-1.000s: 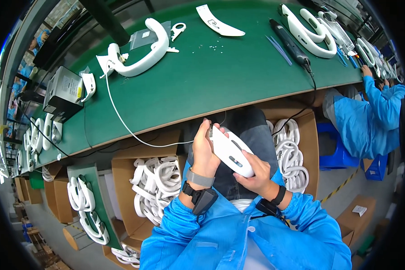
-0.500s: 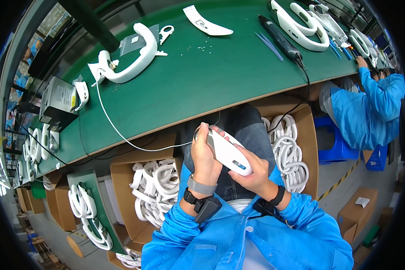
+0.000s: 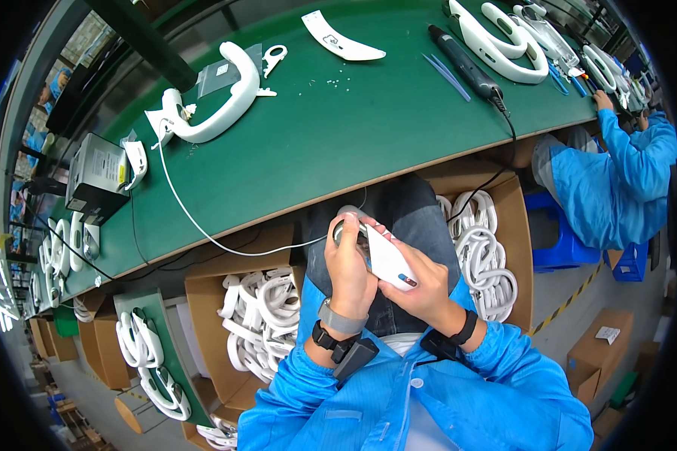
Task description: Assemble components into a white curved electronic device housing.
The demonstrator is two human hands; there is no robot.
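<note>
Above my lap I hold a white rounded plastic casing (image 3: 389, 259) with a small dark slot near its lower end. My left hand (image 3: 349, 272) is closed round its left side, with the thumb up by a dark, shiny rounded part at the top. My right hand (image 3: 423, 292) grips the lower right of the casing, its fingers partly hidden beneath. A thin white cable (image 3: 195, 223) runs from the hands to a white C-shaped plastic part (image 3: 237, 113) lying on the green bench (image 3: 293, 150).
A black electric screwdriver (image 3: 466, 66), blue tweezers (image 3: 445, 77) and a curved white panel (image 3: 342, 39) lie on the bench. Cartons of white curved parts stand left (image 3: 203, 301) and right (image 3: 520, 263) of my legs. A co-worker in a blue jacket (image 3: 617, 180) sits at right.
The casing has turned in my hands, its slotted face now more foreshortened. My left thumb and fingers have shifted at its upper end; both hands still hold it.
</note>
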